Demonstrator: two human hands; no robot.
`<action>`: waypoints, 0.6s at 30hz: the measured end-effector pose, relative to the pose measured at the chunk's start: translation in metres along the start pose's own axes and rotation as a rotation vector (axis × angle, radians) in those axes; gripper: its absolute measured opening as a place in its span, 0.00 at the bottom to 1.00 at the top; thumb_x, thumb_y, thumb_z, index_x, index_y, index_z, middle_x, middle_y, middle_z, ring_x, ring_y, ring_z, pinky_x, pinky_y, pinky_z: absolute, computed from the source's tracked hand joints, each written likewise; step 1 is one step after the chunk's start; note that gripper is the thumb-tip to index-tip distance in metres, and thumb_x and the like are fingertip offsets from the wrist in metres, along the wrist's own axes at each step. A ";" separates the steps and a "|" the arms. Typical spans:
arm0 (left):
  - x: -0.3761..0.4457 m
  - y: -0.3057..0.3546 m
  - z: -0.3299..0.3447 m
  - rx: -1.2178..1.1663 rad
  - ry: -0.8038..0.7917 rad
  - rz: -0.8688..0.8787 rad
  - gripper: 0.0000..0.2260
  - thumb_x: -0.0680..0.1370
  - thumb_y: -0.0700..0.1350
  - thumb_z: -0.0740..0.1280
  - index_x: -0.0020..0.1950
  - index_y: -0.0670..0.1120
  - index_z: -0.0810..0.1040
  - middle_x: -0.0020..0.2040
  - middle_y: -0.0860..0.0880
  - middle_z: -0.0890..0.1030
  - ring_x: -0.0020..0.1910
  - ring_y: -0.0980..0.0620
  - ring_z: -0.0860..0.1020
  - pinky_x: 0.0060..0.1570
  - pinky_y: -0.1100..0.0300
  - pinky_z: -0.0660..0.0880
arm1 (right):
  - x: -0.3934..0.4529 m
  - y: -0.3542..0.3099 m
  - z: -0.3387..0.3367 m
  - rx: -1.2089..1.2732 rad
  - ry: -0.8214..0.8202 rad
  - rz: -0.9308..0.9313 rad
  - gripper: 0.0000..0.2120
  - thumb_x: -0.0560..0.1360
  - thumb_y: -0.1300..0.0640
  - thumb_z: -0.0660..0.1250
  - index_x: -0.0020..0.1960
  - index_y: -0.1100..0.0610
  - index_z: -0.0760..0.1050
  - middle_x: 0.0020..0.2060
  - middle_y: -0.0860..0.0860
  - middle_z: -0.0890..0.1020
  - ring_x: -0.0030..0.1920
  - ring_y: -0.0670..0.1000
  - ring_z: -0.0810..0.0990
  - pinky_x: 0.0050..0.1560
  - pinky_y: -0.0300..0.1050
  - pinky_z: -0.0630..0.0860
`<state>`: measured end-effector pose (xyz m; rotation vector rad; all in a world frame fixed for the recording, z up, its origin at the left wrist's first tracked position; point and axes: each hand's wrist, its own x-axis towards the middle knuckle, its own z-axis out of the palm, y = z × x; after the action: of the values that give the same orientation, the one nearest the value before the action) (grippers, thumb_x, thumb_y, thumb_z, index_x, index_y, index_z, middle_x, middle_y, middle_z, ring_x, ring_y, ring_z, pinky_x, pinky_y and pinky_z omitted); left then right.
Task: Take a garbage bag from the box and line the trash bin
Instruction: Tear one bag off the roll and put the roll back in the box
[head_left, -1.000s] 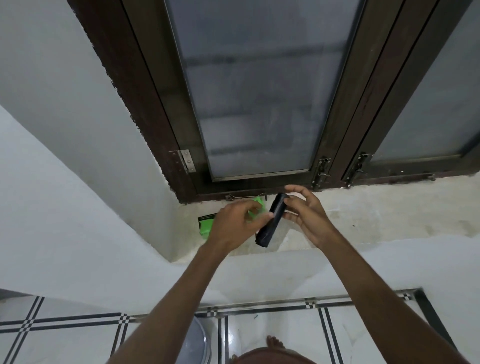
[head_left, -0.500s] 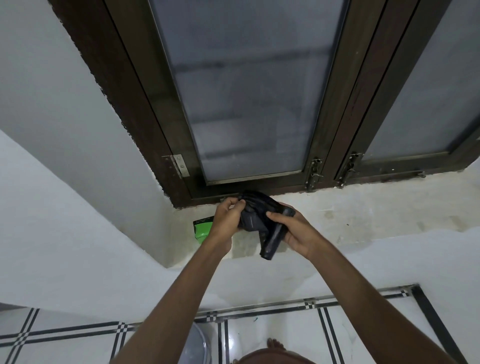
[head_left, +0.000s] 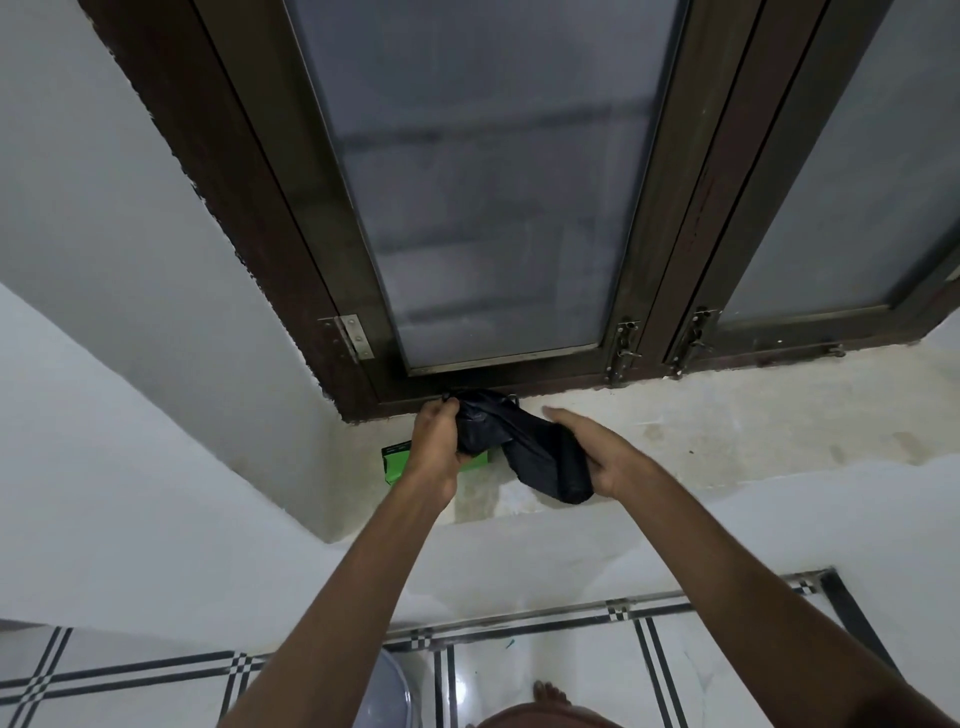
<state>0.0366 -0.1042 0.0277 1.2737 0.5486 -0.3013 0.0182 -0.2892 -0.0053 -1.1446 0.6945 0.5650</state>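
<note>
A black garbage bag (head_left: 524, 447) is partly unrolled between my hands above the window ledge (head_left: 727, 431). My left hand (head_left: 436, 447) grips its loose, crumpled end near the window frame. My right hand (head_left: 597, 452) holds the still-rolled lower end. The green bag box (head_left: 396, 461) lies on the ledge, mostly hidden behind my left hand. At the bottom edge, the rim of a grey trash bin (head_left: 387, 701) shows on the floor behind my left forearm.
A dark wooden window frame (head_left: 322, 291) with frosted glass rises just behind the ledge, with latches (head_left: 623, 348) at its base. White walls close in at the left. The tiled floor (head_left: 545, 660) lies below, with a bare foot (head_left: 550, 693) on it.
The tight black roll has been pulled open: my left hand drew the loose end up and left, while my right hand slid down to the rolled end.
</note>
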 end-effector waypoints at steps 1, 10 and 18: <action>0.001 0.002 0.000 -0.009 0.005 0.012 0.13 0.83 0.43 0.59 0.66 0.42 0.71 0.60 0.41 0.78 0.56 0.44 0.78 0.42 0.54 0.78 | 0.001 0.000 -0.002 -0.058 -0.029 -0.020 0.16 0.76 0.51 0.71 0.59 0.61 0.80 0.51 0.58 0.86 0.48 0.56 0.85 0.49 0.48 0.81; 0.009 0.009 -0.017 0.019 0.159 0.085 0.06 0.82 0.43 0.59 0.58 0.49 0.71 0.60 0.45 0.78 0.57 0.45 0.76 0.64 0.45 0.73 | -0.006 -0.019 -0.024 -0.182 0.067 -0.194 0.11 0.78 0.61 0.65 0.59 0.62 0.77 0.55 0.62 0.83 0.46 0.55 0.81 0.45 0.46 0.76; -0.003 0.006 -0.012 0.152 0.076 0.020 0.29 0.75 0.70 0.55 0.64 0.50 0.74 0.55 0.49 0.78 0.56 0.47 0.78 0.59 0.50 0.74 | -0.009 -0.027 -0.026 -0.215 0.118 -0.368 0.19 0.72 0.58 0.76 0.62 0.56 0.77 0.53 0.56 0.85 0.53 0.57 0.84 0.55 0.54 0.82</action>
<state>0.0345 -0.0910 0.0316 1.4418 0.5858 -0.2836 0.0259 -0.3230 0.0117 -1.4767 0.5128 0.2643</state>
